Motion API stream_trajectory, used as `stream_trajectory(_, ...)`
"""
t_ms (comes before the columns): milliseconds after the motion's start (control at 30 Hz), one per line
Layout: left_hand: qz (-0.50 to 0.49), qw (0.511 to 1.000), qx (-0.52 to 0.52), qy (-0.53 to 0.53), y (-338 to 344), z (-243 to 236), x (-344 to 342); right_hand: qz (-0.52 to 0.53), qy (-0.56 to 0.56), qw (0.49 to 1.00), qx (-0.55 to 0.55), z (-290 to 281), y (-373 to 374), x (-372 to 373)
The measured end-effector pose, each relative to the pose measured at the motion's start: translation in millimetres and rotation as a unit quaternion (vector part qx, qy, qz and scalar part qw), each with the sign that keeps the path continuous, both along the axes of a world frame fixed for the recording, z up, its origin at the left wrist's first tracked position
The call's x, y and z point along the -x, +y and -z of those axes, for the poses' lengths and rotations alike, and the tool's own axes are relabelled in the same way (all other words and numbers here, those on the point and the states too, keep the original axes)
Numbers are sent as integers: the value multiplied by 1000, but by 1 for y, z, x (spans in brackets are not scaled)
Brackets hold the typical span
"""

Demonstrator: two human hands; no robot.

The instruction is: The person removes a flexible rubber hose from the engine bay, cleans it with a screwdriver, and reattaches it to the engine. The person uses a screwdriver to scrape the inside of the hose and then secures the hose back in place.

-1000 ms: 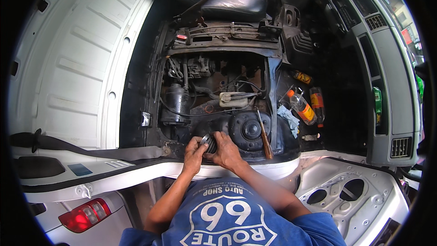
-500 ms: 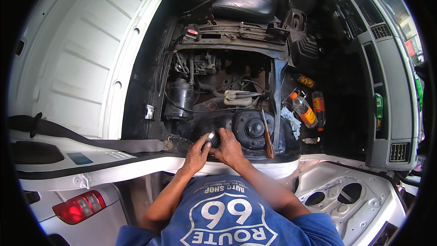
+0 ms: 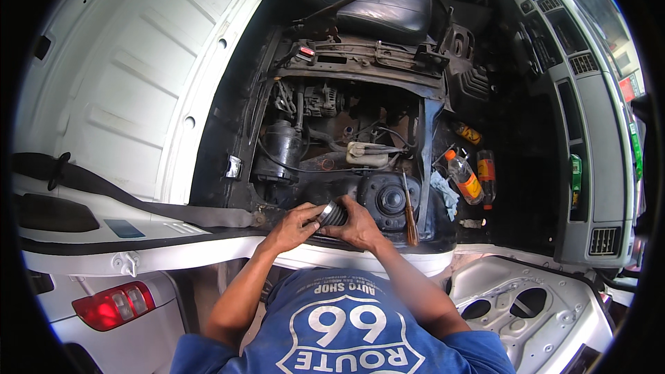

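My left hand and my right hand both grip a dark ribbed cylindrical part with a silver metal band, low in the middle of the view. Fingers of each curl around its sides, partly hiding it. They are over the dark metal ledge at the near edge of the vehicle's cab. Just right of them is a round black mount, with a long screwdriver lying beside it, wooden handle toward me.
An open engine bay with hoses lies beyond my hands, below a black seat. Orange-labelled bottles and a blue rag lie at right, near a dashboard. A white panel stands left, a bare door lower right.
My left hand has turned, its fingers now lying more crosswise on the part, whose silver band is tilted differently. The surroundings have shifted slightly rightward in the view.
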State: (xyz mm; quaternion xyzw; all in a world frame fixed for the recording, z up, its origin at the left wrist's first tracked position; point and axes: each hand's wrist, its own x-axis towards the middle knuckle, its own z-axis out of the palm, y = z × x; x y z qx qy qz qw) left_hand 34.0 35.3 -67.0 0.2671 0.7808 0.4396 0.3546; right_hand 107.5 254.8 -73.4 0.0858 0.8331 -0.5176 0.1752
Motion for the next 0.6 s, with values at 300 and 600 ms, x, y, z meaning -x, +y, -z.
stream_trajectory(300, 6, 997, -50, 50, 9, -17, -3, 22, 10, 993, 117, 11, 9, -14)
stream_trajectory(600, -52, 995, -64, 53, 16, -1, -17, 110, -53, 974, 189, 19, -2, -24)
